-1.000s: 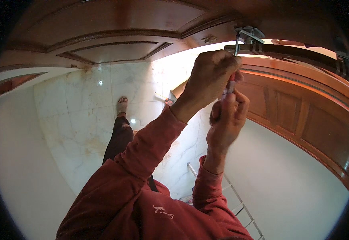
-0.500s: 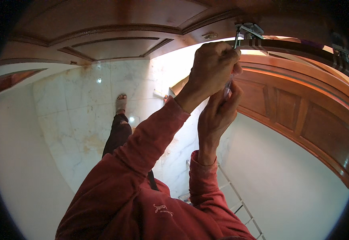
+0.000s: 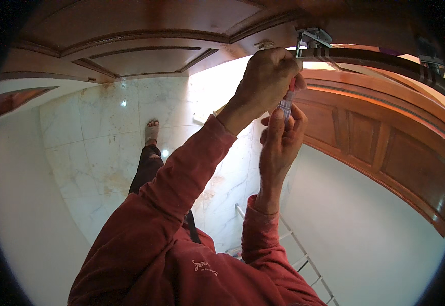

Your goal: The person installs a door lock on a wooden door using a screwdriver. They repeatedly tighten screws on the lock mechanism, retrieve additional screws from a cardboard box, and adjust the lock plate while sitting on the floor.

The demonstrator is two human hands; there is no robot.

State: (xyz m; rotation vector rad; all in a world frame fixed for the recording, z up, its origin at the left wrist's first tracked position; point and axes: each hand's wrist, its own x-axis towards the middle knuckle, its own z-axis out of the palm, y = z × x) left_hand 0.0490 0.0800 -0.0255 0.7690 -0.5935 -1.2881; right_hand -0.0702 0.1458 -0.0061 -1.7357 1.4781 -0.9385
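My left hand (image 3: 266, 81) is closed around the upper part of a screwdriver, just below a metal bracket (image 3: 318, 36) fixed to the brown wooden panel overhead. The screwdriver's clear and red handle (image 3: 286, 108) points down, and my right hand (image 3: 281, 137) has its fingers curled round the lower end. The thin metal shaft (image 3: 299, 46) rises above my left fingers to the bracket; where its tip sits is too small to tell. A dark curved rail (image 3: 365, 61) runs rightward from the bracket to a second fitting (image 3: 430, 60).
Wooden panelled doors (image 3: 141, 20) arch overhead, with more panelling (image 3: 360, 137) at the right. Below are a marble-tiled floor (image 3: 95, 163), my sandalled foot (image 3: 151, 133), an aluminium ladder (image 3: 306, 257) at lower right and pale walls (image 3: 39, 194) at the sides.
Both hands and the bracket sit slightly higher in view than a second ago. My right hand dipped leftward and shifted its fingers on the handle, which shows more clearly now.
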